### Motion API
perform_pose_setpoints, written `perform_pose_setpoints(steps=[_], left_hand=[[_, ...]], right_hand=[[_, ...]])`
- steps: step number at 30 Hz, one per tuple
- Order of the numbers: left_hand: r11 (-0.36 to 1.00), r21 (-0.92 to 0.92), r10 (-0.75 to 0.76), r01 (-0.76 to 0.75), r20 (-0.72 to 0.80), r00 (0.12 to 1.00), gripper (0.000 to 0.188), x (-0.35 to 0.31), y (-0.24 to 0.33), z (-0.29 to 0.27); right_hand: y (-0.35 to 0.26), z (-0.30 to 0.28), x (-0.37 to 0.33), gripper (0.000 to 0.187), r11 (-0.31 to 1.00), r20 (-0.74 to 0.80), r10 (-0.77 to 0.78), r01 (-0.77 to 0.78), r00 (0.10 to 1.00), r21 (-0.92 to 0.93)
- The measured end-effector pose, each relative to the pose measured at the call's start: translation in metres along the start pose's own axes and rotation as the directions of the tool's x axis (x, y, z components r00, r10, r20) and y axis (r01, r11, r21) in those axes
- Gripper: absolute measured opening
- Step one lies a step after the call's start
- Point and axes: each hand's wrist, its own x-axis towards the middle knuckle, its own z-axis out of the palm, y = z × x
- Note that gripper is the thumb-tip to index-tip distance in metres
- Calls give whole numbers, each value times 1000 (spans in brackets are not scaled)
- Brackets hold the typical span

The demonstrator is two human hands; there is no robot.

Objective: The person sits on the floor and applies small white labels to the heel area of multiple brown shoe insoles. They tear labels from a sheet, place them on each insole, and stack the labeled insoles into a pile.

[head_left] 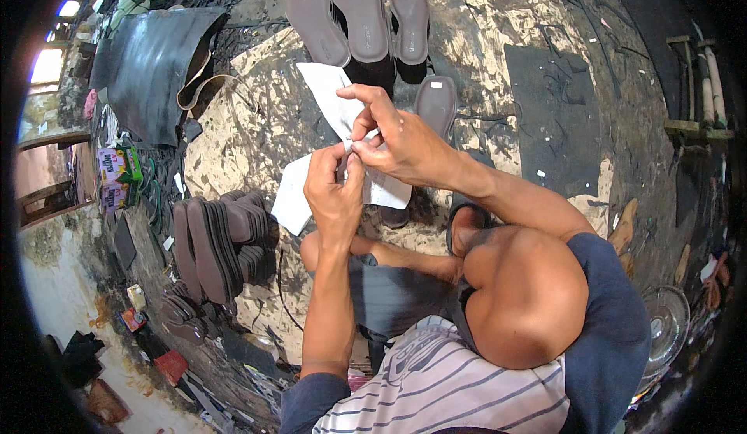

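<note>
Both hands meet in front of me over a creased white paper sheet (326, 87). With thumb and fingers pinched, my left hand (334, 189) grips the paper near its middle. My right hand (401, 144) pinches it at the same spot, the index finger raised and bent. One flap of the paper points away from me, and others spread below on either side of my left hand. What lies exactly between the fingertips is too small to make out. Just beyond the paper stand stacks of brown shoe soles (359, 21), with small white stickers on the top ones. A single sole (436, 103) lies beside my right hand.
More brown soles (204, 247) are stacked at the left. A curved black sheet (152, 68) rests at the far left, near a green-and-pink pack (118, 177). A flat dark sheet (548, 122) lies to the right on stained boards. At lower right is a round fan-like guard (667, 329).
</note>
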Motion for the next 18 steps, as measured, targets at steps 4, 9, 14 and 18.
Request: perform_pose_setpoints(steps=[4,9,14,18], left_hand=[[998,-44,-46,47,25,999,18,0,-3,1],[999,-20,-32,33,23,999,19,0,-3,0],[1000,-1,-10,10,25,1000,20,2,-2,1],[994,-98,-55,56,13,998,18,1,-8,6]], right_hand=[[2,3,-1,73,1000,-44,-28,28,999,0],[1,2,-1,71,999,-34,-8,9,999,48],[0,1,-2,68,1000,-37,2,-1,999,31],[0,1,-4,66,998,-63,-56,55,996,-22]])
